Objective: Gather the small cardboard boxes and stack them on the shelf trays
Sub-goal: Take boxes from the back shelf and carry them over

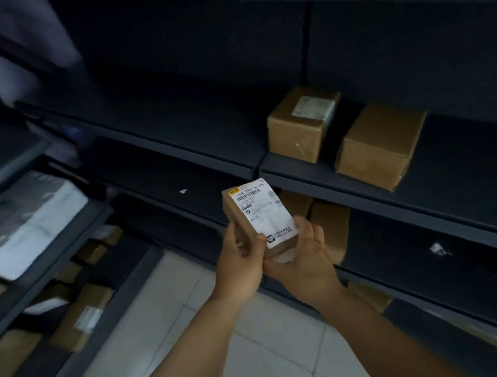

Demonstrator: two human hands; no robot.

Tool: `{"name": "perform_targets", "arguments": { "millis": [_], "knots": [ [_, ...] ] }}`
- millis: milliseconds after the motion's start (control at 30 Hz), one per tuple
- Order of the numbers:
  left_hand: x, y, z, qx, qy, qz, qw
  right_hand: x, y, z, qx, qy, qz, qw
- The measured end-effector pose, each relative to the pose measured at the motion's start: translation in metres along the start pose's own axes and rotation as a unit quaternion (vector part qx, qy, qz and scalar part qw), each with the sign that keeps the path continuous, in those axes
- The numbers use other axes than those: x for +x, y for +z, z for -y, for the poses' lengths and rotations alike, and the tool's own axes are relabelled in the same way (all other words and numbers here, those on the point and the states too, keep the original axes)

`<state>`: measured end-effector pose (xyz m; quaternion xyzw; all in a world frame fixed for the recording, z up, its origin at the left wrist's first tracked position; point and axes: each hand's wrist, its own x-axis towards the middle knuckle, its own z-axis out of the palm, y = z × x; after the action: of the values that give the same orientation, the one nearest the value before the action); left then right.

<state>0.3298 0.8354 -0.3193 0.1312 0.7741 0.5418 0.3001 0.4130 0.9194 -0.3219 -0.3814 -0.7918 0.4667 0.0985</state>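
Observation:
I hold a small cardboard box (258, 216) with a white shipping label facing up, in front of the dark shelves. My left hand (239, 262) grips its left side with the thumb on the label. My right hand (305, 261) cups its lower end from beneath. Two more cardboard boxes sit on the dark shelf tray (465, 158) to the upper right: one labelled box (302, 123) and one plain box (381, 146) beside it.
Below that shelf, more brown boxes (328, 224) stand on a lower tray. A left shelf unit holds a white parcel (16, 224) and several cardboard boxes (77, 315) underneath. White floor tiles (261, 350) run between the units.

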Motion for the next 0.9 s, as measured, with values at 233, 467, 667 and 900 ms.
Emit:
{"name": "perform_targets", "arguments": {
  "millis": [233,467,667,900],
  "knots": [
    [-0.013,-0.147,-0.035,-0.089,0.044,-0.095,0.99,-0.003,0.061,0.129,0.056,-0.133,0.068,0.987],
    [-0.041,-0.318,-0.072,-0.068,0.136,-0.184,0.971,-0.025,0.152,0.277,0.131,-0.228,0.096,0.96],
    [-0.072,-0.443,-0.11,-0.046,0.221,-0.26,0.939,-0.056,0.211,0.394,0.202,-0.306,0.121,0.922],
    [-0.102,-0.556,-0.151,-0.017,0.269,-0.373,0.888,-0.084,0.257,0.516,0.239,-0.391,0.172,0.872]
  ]
}}
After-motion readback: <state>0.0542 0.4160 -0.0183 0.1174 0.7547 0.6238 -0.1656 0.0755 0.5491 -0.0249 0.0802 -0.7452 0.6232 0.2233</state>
